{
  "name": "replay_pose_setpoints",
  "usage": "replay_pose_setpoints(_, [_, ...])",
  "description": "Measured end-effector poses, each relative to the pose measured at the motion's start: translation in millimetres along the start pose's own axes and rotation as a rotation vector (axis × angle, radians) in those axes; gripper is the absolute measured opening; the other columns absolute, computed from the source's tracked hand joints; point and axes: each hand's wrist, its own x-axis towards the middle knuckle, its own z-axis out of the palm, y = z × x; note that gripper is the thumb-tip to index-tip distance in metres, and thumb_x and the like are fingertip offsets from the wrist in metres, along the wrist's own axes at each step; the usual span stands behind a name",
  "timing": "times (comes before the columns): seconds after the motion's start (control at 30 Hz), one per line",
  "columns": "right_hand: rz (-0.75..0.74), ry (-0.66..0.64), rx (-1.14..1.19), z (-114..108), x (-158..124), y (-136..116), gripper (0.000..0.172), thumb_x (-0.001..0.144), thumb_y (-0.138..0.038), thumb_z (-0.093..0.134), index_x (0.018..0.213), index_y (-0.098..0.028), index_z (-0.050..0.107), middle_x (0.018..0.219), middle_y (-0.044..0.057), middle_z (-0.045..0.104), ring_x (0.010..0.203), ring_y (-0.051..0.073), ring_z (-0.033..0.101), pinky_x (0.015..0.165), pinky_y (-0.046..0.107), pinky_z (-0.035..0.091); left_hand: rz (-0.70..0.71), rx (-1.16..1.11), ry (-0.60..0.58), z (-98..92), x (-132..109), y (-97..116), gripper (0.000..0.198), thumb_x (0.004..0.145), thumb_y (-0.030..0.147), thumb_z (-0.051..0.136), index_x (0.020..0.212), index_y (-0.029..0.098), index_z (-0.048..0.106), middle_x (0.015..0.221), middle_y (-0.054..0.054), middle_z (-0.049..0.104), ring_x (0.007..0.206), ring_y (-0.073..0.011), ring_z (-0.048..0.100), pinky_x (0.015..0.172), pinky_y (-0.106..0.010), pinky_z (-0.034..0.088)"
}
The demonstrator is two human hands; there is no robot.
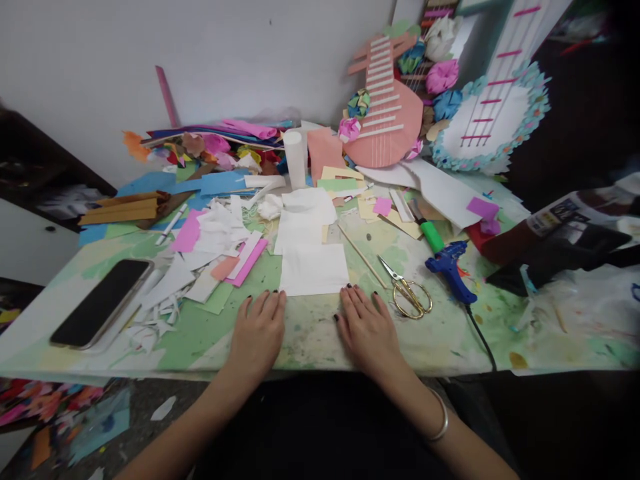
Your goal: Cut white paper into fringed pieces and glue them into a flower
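Note:
My left hand [259, 328] lies flat on the paint-stained table [310, 333], fingers together and stretched out, holding nothing. My right hand [367, 327] rests flat beside it, fingers extended, also empty. Just beyond both sets of fingertips lies a white square sheet of paper [313, 269], with more white sheets [303, 220] behind it. Gold-handled scissors [407, 290] lie just right of my right hand, next to a thin wooden stick [361, 256].
A black phone [101, 303] lies at the left edge. A blue glue gun [449, 267] with its cord sits right of the scissors. Coloured paper scraps [215, 240], a white roll [295, 159] and paper guitars [390, 113] crowd the back. A dark bag [560, 250] sits at the right.

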Motion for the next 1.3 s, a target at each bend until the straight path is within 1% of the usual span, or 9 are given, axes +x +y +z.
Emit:
replay_pose_setpoints(0.2, [-0.036,0.018,0.208,-11,-3,24,0.034,0.090,-0.016,0.044,0.120,-0.017,0.058,0.124,0.010,0.063,0.119,0.024,0.055,0.103,0.046,0.037,0.110,-0.075,-0.043,-19.1,38,-18,0.023,0.084,0.019,0.048,0.074,0.015,0.068,0.087,-0.013,0.068,0.106,-0.0368,0.053,0.091,-0.053,0.035])
replay_pose_setpoints(0.37, [0.206,0.315,0.145,-27,-13,63,0.026,0.084,-0.015,0.050,0.107,-0.016,0.063,0.100,0.011,0.069,0.099,0.026,0.057,0.089,0.042,0.044,0.159,-0.264,-0.113,-20.1,85,-20,0.022,0.080,0.033,0.060,0.093,0.015,0.061,0.098,-0.013,0.062,0.092,-0.0279,0.057,0.080,-0.037,0.043])
replay_pose_setpoints(0.5, [0.373,0.242,0.018,-31,-16,91,0.023,0.080,-0.024,0.059,0.101,-0.014,0.062,0.098,0.014,0.064,0.093,0.028,0.054,0.082,0.042,0.042,0.021,-0.136,-0.196,-2.2,116,-34,0.073,0.060,0.056,0.073,0.114,0.012,0.052,0.118,-0.020,0.053,0.107,-0.0378,0.049,0.087,-0.042,0.040])
replay_pose_setpoints(0.67, [0.440,0.051,-0.034,-34,-3,106,0.012,0.077,-0.027,0.066,0.079,-0.017,0.059,0.082,0.009,0.064,0.078,0.024,0.056,0.069,0.031,0.039,-0.033,-0.182,-0.244,7.0,149,-46,0.082,0.059,0.063,0.067,0.122,0.013,0.047,0.122,-0.021,0.051,0.111,-0.0393,0.047,0.090,-0.046,0.038])
replay_pose_setpoints(0.83, [0.443,-0.035,-0.040,-42,10,110,0.015,0.079,-0.028,0.062,0.068,-0.018,0.058,0.067,0.006,0.063,0.063,0.020,0.056,0.054,0.028,0.028,-0.084,-0.196,-0.442,-2.4,179,-40,0.073,0.042,0.051,0.080,0.103,0.018,0.058,0.111,-0.019,0.061,0.111,-0.0447,0.047,0.090,-0.059,0.034])
replay_pose_setpoints(1.03, [0.417,-0.103,-0.010,-49,17,106,0.018,0.072,-0.023,0.060,0.056,-0.019,0.052,0.059,0.007,0.061,0.056,0.017,0.053,0.050,0.028,0.022,0.091,-0.422,-0.567,-22.8,190,-43,0.038,0.046,0.035,0.079,0.079,0.018,0.068,0.094,-0.011,0.071,0.095,-0.0330,0.063,0.084,-0.039,0.047])
replay_pose_setpoints(1.17, [0.438,-0.090,0.053,-55,18,106,0.010,0.063,-0.017,0.060,0.059,-0.018,0.051,0.058,0.005,0.060,0.054,0.016,0.053,0.049,0.027,0.023,0.013,-1.037,-0.599,-34.4,169,-51,0.026,0.064,0.032,0.072,0.086,0.019,0.071,0.090,-0.007,0.073,0.081,-0.0245,0.068,0.071,-0.033,0.054])
replay_pose_setpoints(1.23, [0.430,-0.075,0.123,-57,18,104,0.007,0.065,-0.017,0.058,0.070,-0.018,0.052,0.058,0.002,0.059,0.054,0.015,0.053,0.049,0.025,0.026,-0.297,-1.655,-0.447,-32.5,152,-51,0.029,0.059,0.022,0.077,0.086,0.013,0.070,0.086,-0.011,0.073,0.072,-0.0241,0.068,0.067,-0.035,0.056])
replay_pose_setpoints(1.3, [0.424,-0.048,0.317,-56,18,96,0.015,0.071,-0.021,0.055,0.085,-0.019,0.049,0.057,-0.004,0.055,0.051,0.012,0.051,0.047,0.022,0.030,-0.434,-1.819,-0.243,-26.4,134,-45,0.019,0.071,0.022,0.069,0.088,0.015,0.067,0.085,-0.007,0.073,0.072,-0.0175,0.069,0.069,-0.027,0.057])
